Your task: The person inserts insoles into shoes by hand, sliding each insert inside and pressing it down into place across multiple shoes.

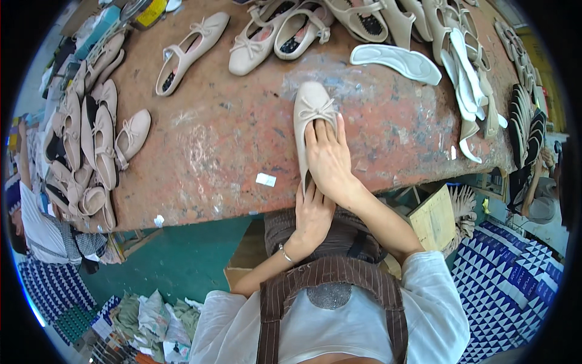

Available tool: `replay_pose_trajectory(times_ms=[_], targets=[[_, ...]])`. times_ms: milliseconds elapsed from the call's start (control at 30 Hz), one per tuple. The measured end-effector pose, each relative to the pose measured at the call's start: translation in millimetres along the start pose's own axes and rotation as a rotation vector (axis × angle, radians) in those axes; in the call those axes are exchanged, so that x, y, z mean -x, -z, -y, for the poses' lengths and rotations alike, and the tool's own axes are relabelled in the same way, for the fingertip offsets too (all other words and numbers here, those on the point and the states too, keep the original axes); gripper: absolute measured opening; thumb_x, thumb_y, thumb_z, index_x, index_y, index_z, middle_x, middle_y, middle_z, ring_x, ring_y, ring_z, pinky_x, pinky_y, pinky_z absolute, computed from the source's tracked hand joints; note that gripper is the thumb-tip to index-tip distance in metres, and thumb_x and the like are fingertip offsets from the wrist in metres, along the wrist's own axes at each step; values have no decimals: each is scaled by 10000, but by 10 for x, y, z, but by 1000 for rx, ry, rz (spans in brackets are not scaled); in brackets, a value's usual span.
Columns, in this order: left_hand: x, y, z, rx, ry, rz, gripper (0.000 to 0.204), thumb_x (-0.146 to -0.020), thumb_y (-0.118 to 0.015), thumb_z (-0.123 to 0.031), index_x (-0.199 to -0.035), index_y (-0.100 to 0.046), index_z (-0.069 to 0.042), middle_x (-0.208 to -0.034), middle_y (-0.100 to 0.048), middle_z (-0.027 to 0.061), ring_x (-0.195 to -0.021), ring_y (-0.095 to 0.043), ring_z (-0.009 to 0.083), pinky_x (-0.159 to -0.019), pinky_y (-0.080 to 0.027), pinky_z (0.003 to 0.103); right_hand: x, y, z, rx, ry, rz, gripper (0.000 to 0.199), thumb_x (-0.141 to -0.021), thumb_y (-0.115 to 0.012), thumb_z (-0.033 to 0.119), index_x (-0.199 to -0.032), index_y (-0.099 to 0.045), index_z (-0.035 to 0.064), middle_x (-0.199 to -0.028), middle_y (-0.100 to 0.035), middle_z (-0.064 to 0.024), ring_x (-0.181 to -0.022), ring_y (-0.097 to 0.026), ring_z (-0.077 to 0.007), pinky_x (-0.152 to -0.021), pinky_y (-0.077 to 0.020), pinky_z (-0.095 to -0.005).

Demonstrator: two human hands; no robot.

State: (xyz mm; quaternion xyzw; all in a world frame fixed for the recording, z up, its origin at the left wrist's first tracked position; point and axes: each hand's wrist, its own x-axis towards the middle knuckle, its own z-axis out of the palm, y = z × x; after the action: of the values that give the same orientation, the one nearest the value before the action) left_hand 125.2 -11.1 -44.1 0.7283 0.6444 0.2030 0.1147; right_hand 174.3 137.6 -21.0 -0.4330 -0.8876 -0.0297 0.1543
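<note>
A beige ballet flat (313, 98) with a small bow lies on the worn table near its front edge, toe pointing away from me. My right hand (328, 159) reaches into its opening, the fingertips hidden under the bow, with one finger along the outside of the right wall. At the heel end, my left hand (315, 213) closes its fingers around the back of the same shoe. Whatever lies under the right palm is hidden. Beyond the toe, a white insole (397, 62) rests on the table.
Matching flats stand farther back, including a single shoe (193, 53) and a pair (257, 45). More are heaped at the left (100, 130) and back right. White insoles (465, 82) and black ones (520, 124) lie at the right. A paper scrap (265, 179) sits near the edge.
</note>
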Motion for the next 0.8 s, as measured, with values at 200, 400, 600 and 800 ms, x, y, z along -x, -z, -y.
replay_pose_trajectory(times_ms=[200,400,600,800], targets=[[-8,24,18,28,9,-53,422,-858,-701,-117,-1240,-635,50,-1343,-604,187,-1314,-520,343,-1003,-433,509,-267,187,-45,-148,-2,373,212,-893,-494,64,-805,-667,-21,-796,-660,-174,-835,-691,-331,-1240,-115,-553],[459,937,790,88,122,-404,287,-947,-640,-154,-1080,-662,99,-1168,-657,341,-1034,-661,518,-962,-509,562,-204,742,-1155,-868,-41,-74,434,-725,-592,-120,-1073,-764,73,-1081,-734,-170,-1173,-641,-364,-1035,-490,-529],[-431,2163,1710,-585,364,-879,504,-1018,-596,-227,-1413,-490,69,-1478,-485,247,-1389,-424,389,-1177,-283,488,-552,101,-2330,168,-160,-373,591,-757,-671,-18,-1324,-597,130,-1180,-652,-144,-1110,-623,-364,-1065,-432,-477],[-2622,781,740,904,261,-210,591,-981,-676,-240,-1450,-437,27,-1275,-616,168,-1012,-710,240,-706,-618,328,-257,483,-2203,2,-402,-88,339,-841,-664,63,-1178,-654,97,-895,-626,-132,-885,-686,-330,-768,-536,-436]])
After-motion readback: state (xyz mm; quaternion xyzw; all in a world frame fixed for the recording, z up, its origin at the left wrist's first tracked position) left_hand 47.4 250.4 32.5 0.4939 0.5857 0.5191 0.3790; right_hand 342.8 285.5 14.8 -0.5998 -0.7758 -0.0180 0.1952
